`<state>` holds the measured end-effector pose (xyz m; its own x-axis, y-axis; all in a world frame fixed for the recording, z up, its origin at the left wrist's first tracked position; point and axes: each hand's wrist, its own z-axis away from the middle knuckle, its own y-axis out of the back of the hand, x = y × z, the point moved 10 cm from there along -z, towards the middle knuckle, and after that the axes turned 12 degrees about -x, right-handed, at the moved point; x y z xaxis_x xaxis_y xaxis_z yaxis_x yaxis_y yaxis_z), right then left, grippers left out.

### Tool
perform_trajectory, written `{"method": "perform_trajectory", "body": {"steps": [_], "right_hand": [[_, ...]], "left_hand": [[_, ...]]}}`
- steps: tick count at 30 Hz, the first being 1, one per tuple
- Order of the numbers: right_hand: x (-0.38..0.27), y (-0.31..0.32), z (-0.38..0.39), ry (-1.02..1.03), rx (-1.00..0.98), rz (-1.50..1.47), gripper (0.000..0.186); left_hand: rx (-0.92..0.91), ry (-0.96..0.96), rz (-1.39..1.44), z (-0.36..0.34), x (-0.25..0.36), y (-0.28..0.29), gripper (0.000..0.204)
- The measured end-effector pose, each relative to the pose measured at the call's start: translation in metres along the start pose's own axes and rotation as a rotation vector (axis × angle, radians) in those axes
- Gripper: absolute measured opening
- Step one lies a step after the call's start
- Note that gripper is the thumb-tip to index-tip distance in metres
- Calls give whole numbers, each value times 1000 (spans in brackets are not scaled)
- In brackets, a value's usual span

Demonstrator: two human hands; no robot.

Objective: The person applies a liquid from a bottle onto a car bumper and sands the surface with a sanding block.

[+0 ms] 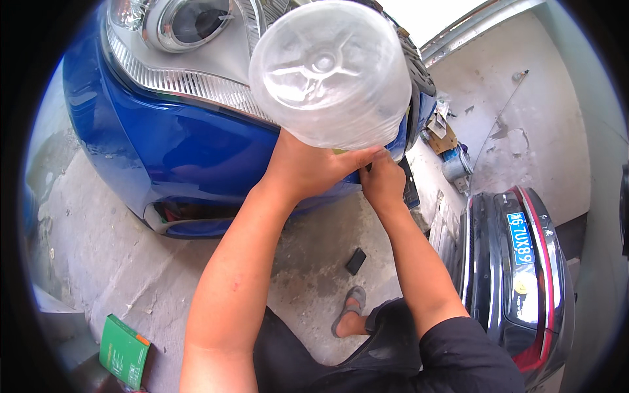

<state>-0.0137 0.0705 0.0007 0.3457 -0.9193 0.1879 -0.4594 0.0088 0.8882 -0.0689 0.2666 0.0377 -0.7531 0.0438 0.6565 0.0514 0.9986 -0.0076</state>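
Observation:
A large clear plastic bottle is tipped over the front of a blue car, with its round base facing up toward me. My left hand is closed around its underside, with the thumb reaching right. Close against that thumb, my right hand is curled shut near the bottle's lower edge. What its fingers grip is hidden, and so is the bottle's neck. Behind the bottle are the car's headlight and its blue bumper.
A dark car bumper with a red strip stands at the right. On the concrete floor lie a small black object and, at lower left, a green box. A metal can sits by the wall. My sandalled foot is below.

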Motion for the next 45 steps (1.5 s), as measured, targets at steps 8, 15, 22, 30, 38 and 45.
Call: {"method": "perform_trajectory", "body": {"steps": [8,15,22,30,38,45], "right_hand": [[-18,62,10,298,347,19,21],[67,72,60,-141,32,-367,25],[65,98,66,-102,-183,-711,31],[36,140,21,272,-80,-915,87],[103,125,34,173,100,-1163,63],[111,107,42,313,289,-1323,71]], "left_hand": [[4,-33,-166,0,8,-3,46],[-10,-24,-197,-1,9,-7,46],[-27,107,-176,-4,3,-16,41],[-368,135,-543,-35,13,-123,75],[-225,185,-1029,40,-36,-167,90],[75,334,-1106,26,-71,-206,94]]}}
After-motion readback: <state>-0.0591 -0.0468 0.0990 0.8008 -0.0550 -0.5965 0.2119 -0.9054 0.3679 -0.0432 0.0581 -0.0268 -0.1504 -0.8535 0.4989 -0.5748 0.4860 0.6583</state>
